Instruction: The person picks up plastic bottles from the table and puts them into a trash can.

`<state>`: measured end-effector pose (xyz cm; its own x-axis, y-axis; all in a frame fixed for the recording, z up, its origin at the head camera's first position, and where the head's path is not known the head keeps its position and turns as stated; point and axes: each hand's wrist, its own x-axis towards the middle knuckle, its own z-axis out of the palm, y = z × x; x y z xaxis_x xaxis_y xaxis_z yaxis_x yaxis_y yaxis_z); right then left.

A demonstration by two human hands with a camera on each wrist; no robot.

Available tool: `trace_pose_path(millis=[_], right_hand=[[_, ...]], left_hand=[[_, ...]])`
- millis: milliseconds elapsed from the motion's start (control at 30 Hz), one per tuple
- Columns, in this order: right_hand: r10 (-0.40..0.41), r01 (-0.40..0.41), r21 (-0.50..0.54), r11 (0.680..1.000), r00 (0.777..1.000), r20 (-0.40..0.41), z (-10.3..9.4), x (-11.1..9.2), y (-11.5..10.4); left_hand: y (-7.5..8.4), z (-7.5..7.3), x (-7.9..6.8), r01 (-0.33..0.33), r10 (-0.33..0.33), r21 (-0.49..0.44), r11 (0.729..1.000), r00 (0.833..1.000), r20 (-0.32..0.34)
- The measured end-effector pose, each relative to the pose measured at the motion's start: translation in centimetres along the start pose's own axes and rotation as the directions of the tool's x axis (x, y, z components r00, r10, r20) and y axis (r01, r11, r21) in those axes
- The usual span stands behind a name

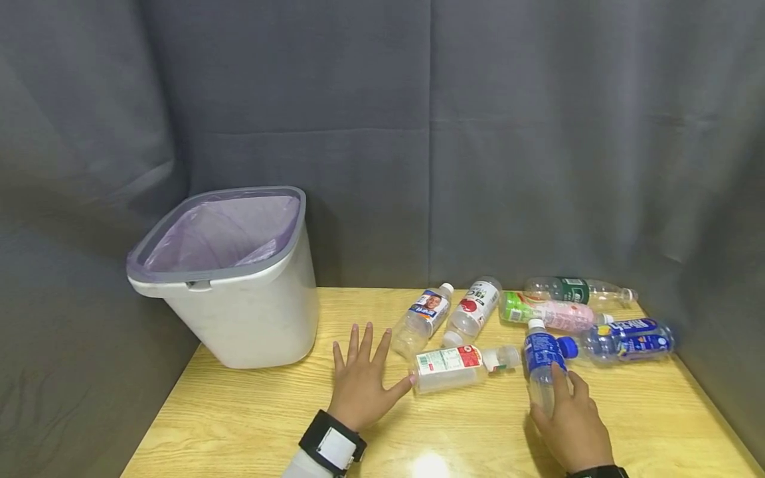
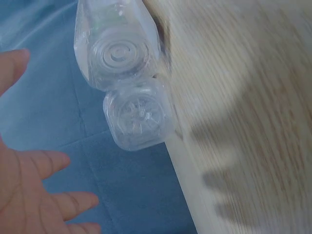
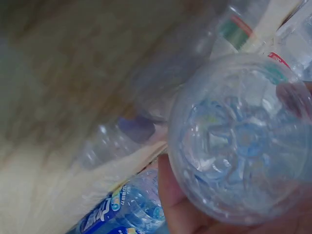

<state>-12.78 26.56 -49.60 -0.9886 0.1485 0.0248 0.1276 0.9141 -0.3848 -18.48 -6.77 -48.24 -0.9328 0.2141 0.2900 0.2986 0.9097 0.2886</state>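
Note:
My right hand (image 1: 575, 425) holds a clear plastic bottle (image 1: 542, 352) with a blue label and a white cap. Its round ribbed base (image 3: 243, 141) fills much of the right wrist view, with fingers around the side. Spread wide, the fingers of my left hand (image 1: 361, 392) hold nothing. The left thumb is nearest a lying bottle (image 1: 445, 369) with a white and red label; in the left wrist view, a gap separates the hand (image 2: 24, 190) from two clear bottle bases. Right of the held bottle lies a blue-capped, blue-labelled bottle (image 1: 627, 340).
A white bin (image 1: 271, 318) with a grey rim and purple liner stands at the table's left. Toward the back lie a bottle with a face label (image 1: 429, 307), one with a red fruit label (image 1: 475, 307), a pink and green one (image 1: 550, 311) and a green-labelled one (image 1: 576, 290).

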Motion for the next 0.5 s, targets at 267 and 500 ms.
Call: trace_pose_path(millis=[267, 500], right_hand=[[-0.054, 0.056, 0.003, 0.998, 0.979, -0.198, 0.3, -0.5, 0.1], [-0.133, 0.177, 0.077, 0.981, 0.908, -0.398, -0.8, -1.2, -2.4]], left_hand=[[0.8, 0.2, -0.5, -0.02, 0.02, -0.009, 1.0, 0.999, 0.024], [2.3, -0.5, -0.7, -0.066, 0.064, -0.077, 0.995, 0.998, -0.03]])
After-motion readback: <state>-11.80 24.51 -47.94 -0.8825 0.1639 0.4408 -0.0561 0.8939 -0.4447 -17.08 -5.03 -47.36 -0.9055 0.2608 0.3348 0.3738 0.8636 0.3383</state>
